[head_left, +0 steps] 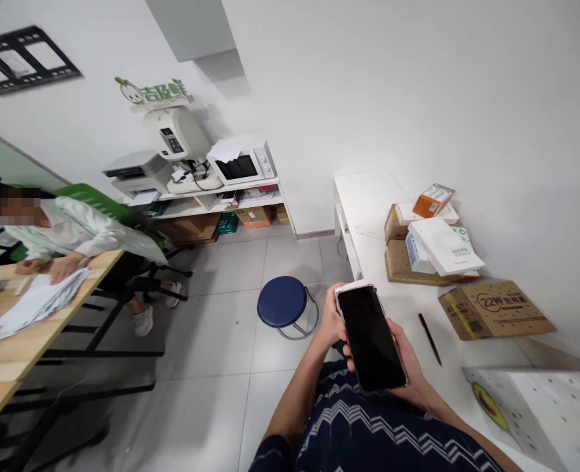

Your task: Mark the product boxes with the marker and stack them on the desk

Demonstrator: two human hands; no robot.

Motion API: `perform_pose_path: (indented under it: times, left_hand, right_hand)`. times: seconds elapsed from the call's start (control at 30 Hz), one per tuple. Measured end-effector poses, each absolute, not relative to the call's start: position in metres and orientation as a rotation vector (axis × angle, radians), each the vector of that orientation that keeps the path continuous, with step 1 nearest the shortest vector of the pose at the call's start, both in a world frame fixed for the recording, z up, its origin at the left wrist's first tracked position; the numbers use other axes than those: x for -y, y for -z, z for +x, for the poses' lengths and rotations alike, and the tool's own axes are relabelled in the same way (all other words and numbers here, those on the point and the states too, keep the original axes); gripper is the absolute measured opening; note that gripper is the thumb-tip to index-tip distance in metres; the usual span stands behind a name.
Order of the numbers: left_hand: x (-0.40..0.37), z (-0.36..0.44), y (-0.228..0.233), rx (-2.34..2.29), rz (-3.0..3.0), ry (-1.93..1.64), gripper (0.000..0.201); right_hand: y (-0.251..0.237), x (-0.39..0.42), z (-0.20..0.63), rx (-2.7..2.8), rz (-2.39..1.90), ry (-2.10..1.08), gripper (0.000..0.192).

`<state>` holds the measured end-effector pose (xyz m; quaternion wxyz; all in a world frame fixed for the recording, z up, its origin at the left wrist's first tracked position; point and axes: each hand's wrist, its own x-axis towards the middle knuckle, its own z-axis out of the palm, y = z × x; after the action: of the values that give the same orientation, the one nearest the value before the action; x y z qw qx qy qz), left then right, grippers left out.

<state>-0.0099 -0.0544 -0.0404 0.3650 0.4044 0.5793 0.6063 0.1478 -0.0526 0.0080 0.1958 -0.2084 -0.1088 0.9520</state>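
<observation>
Both hands grip a dark-screened phone [371, 337] above the lap: left hand [329, 321] clasps its upper edge, right hand [407, 367] cradles it underneath. Beside them, a white table [368, 196] carries a black pen [430, 339] and cardboard boxes [496, 308]; a blue stool [282, 301] stands ahead, a seated person [73, 229] at left.

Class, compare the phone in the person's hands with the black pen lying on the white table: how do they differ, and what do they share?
The phone is broad and flat; the pen is thin and stick-like. The phone is held up by the left hand and right hand, while the pen lies untouched on the white table. The phone has a pale rim around its dark screen; the pen is all black. Both look mostly black and point roughly the same way.
</observation>
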Motion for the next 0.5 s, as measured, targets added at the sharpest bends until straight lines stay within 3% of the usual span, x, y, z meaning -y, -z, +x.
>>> perform_pose_path:
  times: [0.27,0.5]
  left_hand:
    - [0.0542,-0.013,0.0494,-1.381,1.116,-1.553,0.079]
    - [0.0498,-0.0078,0.0436,-1.459,0.959,-1.546,0.068]
  right_hand:
    - [-0.0081,0.0504,0.1456,0.286,-0.643,-2.672,0.057]
    - [-0.0133,0.049,0.1433,0.283,-0.681,-2.662,0.054]
